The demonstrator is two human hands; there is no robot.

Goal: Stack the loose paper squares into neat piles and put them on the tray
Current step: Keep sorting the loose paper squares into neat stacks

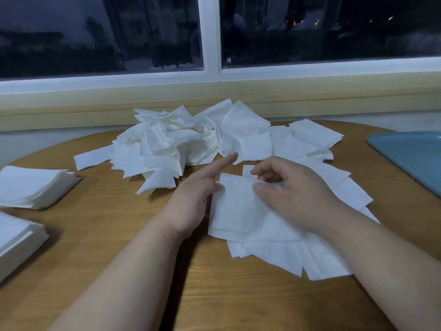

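gathering step, frame centre: right hand (pixel 293 194) pinches paper square (pixel 233 211); left hand (pixel 195 199) at its edge, index straight, grip unclear. next: align edges.

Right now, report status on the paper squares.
Right hand pinches top paper square; left hand touches its left edge, index straight. Two neat piles far left, none on visible part of blue tray. Loose heap beyond hands.
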